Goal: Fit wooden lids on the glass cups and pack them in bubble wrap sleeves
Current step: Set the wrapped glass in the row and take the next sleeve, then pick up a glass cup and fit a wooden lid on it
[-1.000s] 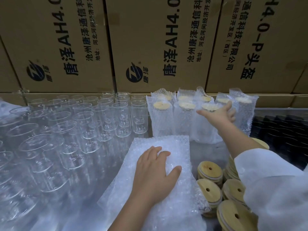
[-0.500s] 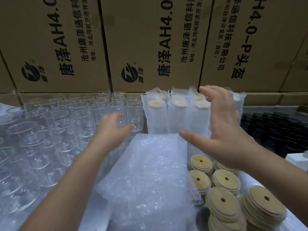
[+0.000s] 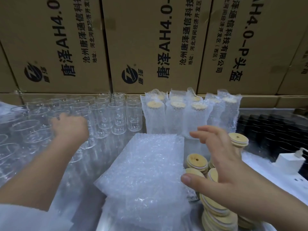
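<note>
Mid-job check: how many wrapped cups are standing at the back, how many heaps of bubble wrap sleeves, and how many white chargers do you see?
Wrapped cups: 8, going by the lids that show
Bubble wrap sleeve heap: 1
White charger: 1
Total: 10

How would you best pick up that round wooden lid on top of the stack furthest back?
Probably pinch the round wooden lid by its thin rim, coming down from above onto opposite edges: it lies roughly flat, topmost on its stack, with the rim exposed.
</note>
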